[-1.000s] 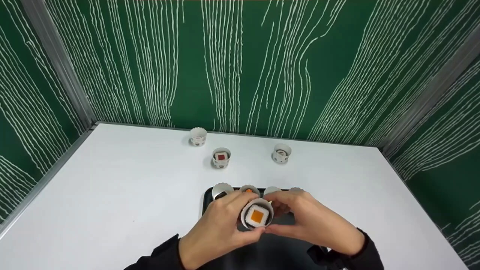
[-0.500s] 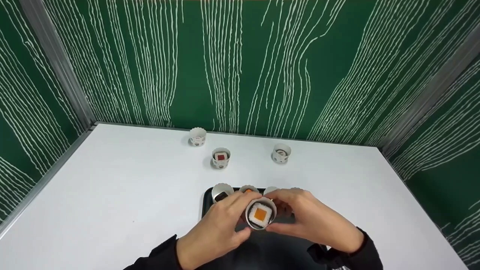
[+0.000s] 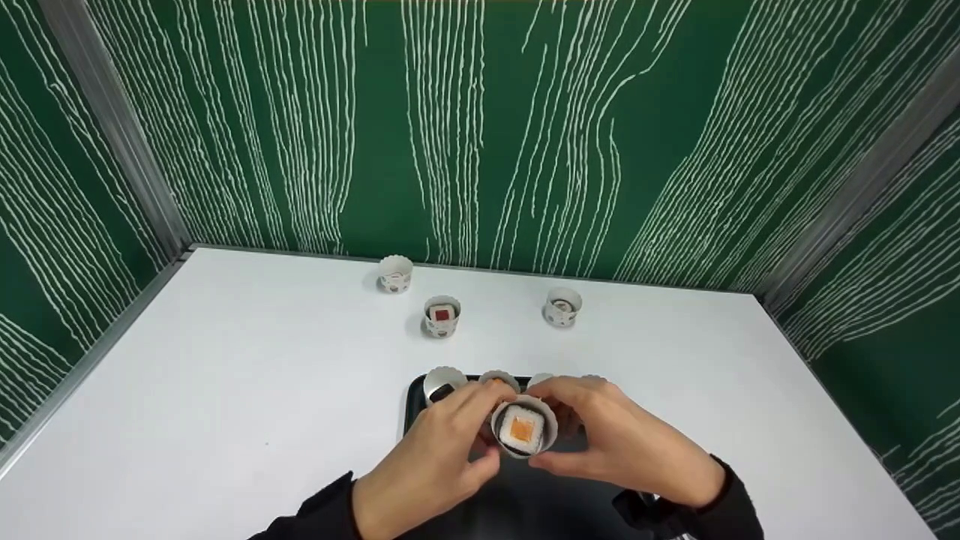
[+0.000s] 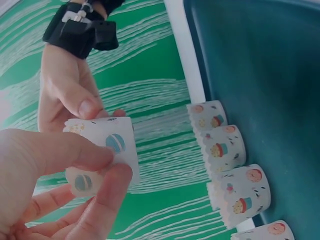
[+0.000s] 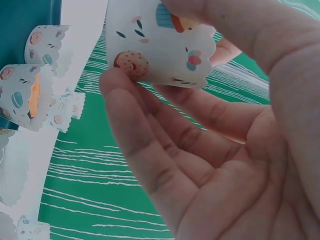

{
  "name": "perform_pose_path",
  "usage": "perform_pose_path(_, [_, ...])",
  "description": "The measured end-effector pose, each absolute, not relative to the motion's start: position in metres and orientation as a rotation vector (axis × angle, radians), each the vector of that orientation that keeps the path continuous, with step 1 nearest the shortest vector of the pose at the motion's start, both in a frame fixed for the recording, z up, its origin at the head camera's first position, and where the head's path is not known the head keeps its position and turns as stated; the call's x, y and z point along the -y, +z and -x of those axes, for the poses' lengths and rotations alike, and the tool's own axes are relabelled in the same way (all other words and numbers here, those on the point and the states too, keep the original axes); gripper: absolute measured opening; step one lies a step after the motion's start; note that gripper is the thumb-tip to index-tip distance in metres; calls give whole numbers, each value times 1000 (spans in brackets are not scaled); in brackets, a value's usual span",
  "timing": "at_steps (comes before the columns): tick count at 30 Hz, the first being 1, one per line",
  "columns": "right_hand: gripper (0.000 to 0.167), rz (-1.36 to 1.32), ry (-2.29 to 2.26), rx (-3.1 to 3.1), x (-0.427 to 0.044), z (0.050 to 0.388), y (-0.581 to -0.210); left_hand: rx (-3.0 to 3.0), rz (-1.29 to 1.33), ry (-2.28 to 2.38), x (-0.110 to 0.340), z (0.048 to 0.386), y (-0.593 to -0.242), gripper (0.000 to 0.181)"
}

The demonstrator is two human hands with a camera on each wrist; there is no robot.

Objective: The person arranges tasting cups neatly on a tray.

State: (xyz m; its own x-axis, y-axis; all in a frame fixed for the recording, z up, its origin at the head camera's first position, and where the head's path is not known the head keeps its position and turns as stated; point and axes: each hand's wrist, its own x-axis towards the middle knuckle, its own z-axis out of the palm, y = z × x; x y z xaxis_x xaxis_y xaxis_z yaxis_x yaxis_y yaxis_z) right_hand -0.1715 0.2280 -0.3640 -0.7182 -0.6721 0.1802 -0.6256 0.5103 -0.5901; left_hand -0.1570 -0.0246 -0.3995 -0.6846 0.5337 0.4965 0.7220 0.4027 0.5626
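A white paper baking cup [image 3: 551,433] is held above the black tray [image 3: 540,499], its mouth tilted towards the head camera. Inside it sits a square sushi roll piece [image 3: 523,429] with white rice and an orange centre. My left hand [image 3: 435,442] pinches the cup from the left; thumb and forefinger lie on its printed wall [image 4: 120,130] in the left wrist view. From the right, my right hand [image 3: 611,427] holds the cup between thumb and fingers. The right wrist view shows cupcake and cookie prints on the cup's side [image 5: 160,55].
Several similar cups line the tray's far edge, one with a dark piece [image 3: 442,391], partly hidden by the hands. Further back on the white table [image 3: 262,360] stand a cup [image 3: 395,274], one with a red-centred roll [image 3: 442,313], and another cup [image 3: 562,315]. A green wall [image 3: 390,150] rises behind.
The cup has shifted slightly right and turned a little between the hands. My left thumb has drawn back left from the cup's lower rim. The right hand has barely moved.
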Motion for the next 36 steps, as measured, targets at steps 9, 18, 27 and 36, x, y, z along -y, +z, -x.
perform_pose_path(9, [46, 1145, -887, -2761, -227, 169, -366, 2422, 1108, -1174, 24, 156, -400, 47])
perform_pose_path(18, [54, 1129, -755, -2852, -223, 169, -370, 2415, 1096, -1161, 24, 154, -402, 42])
perform_pose_path(27, [56, 1113, -763, -2819, -221, 168, -371, 2426, 1114, -1227, 24, 153, -402, 35])
perform_pose_path(36, [54, 1134, -772, -2783, -220, 167, -373, 2419, 1109, -1210, 31, 156, -393, 26])
